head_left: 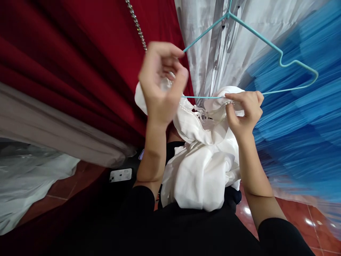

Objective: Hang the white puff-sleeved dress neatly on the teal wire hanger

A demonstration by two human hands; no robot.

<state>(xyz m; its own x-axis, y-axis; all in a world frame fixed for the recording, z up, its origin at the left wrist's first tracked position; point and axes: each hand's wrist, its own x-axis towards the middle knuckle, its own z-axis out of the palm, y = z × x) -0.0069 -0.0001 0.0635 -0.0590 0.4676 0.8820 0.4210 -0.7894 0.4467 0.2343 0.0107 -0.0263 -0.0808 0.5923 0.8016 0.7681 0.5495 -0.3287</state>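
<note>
A light-blue clothes hanger [255, 32] is held tilted in front of me, its hook cut off by the top edge. My right hand [246, 110] pinches its bottom bar together with the pearl-trimmed edge of a white garment [204, 174]. The garment hangs in loose folds below, over my lap. My left hand [162, 81], smeared by motion, is at the hanger's left end with fingers curled and thumb apart from the forefinger. A white part of the garment shows behind it. Whether those fingers grip anything is hidden.
Red drapes [80, 53] hang on the left above a greyish cloth [53, 124]. Blue tulle [298, 117] fills the right side, and white fabric [255, 42] hangs behind the hanger. A phone [120, 175] lies at the lower left. Reddish tiles [301, 220] cover the floor.
</note>
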